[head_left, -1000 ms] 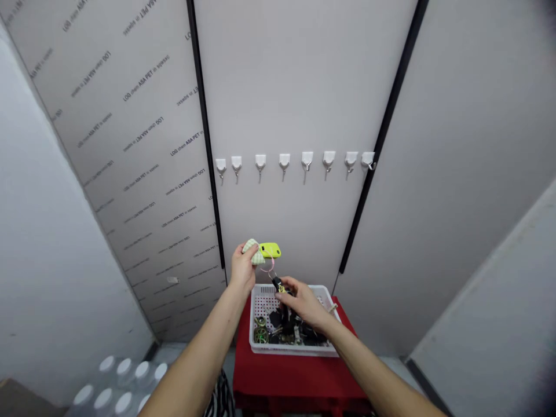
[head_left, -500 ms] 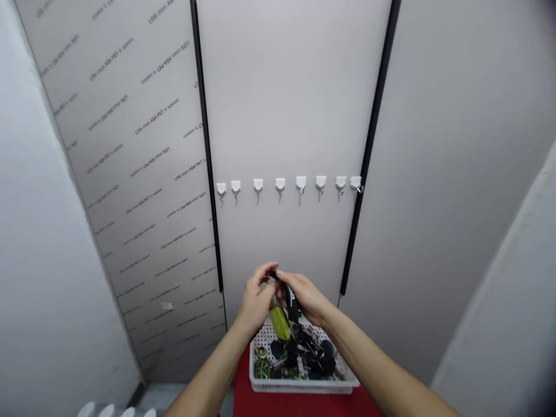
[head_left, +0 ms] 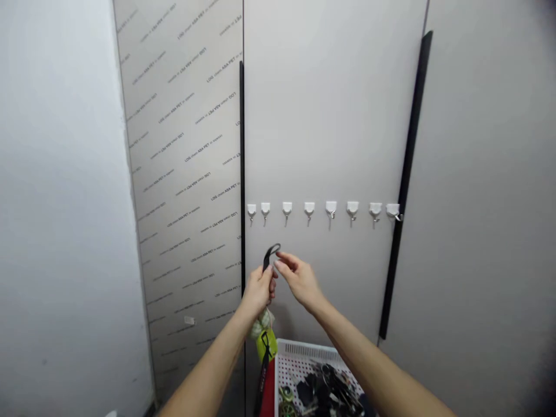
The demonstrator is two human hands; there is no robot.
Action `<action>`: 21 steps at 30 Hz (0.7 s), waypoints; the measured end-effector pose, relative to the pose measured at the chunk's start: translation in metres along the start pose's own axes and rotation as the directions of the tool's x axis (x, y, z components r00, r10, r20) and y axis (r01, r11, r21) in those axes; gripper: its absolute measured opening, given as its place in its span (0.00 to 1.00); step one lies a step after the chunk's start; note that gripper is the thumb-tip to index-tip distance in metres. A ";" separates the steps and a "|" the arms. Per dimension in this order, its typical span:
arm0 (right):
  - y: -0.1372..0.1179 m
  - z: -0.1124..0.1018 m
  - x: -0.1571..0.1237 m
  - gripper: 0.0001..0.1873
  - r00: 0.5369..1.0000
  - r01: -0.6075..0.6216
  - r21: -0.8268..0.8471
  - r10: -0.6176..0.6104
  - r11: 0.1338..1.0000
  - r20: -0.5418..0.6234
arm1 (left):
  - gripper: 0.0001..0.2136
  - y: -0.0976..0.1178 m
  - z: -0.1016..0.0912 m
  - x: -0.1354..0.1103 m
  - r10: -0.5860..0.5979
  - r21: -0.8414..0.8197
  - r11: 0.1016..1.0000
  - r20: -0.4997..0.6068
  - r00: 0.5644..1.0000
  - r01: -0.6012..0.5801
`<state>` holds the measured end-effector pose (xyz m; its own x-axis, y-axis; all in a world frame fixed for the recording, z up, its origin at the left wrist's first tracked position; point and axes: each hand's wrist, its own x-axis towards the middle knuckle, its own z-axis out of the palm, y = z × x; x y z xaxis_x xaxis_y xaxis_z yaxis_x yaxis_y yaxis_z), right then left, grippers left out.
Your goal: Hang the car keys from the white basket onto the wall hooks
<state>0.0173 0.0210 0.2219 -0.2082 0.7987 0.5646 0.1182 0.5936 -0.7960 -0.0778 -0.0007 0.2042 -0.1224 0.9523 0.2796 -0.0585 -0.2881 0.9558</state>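
Note:
My left hand (head_left: 259, 289) is closed round a black strap (head_left: 266, 259), whose looped end sticks up above the thumb. Below the fist hang a pale, knotted-looking piece (head_left: 263, 323), a yellow-green tag (head_left: 266, 346) and a black lanyard (head_left: 262, 382) with light lettering. To the right, my right hand (head_left: 302, 281) has its thumb and index finger apart, the index fingertip beside the strap's loop. Whether it touches the loop I cannot tell. Its other fingers are curled and partly hidden.
A row of white adhesive hooks (head_left: 309, 208) runs across the pale panel (head_left: 334, 116) ahead. Black vertical strips (head_left: 403, 191) flank that panel. Below, a white perforated basket (head_left: 304, 348) holds keys and dark key fobs (head_left: 328, 385) on a red surface (head_left: 269, 382).
Both hands have risen from above the basket toward the hooks, bringing the strap and green tag along. The right hand has come off the strap. The view has tilted up and shifted left.

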 end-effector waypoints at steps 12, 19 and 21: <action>-0.027 0.067 0.084 0.09 0.997 -0.006 0.095 0.013 0.995 -0.072 | 0.13 0.020 -0.041 0.048 0.059 -0.234 0.963 -0.292 0.955 -0.131; -0.021 0.075 0.109 0.14 0.962 0.007 -0.032 -0.016 0.999 -0.272 | 0.09 0.029 -0.047 0.079 -0.006 -0.190 0.979 -0.362 0.932 -0.067; -0.020 0.077 0.106 0.15 0.966 0.059 -0.025 -0.063 0.998 -0.251 | 0.09 0.030 -0.048 0.084 0.013 -0.152 0.985 -0.391 0.920 -0.078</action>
<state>-0.0821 0.0863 0.2806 0.0351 0.7587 0.6505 0.1302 0.6419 -0.7557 -0.1377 0.0660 0.2524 -0.5004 0.8336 0.2338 -0.1991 -0.3736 0.9060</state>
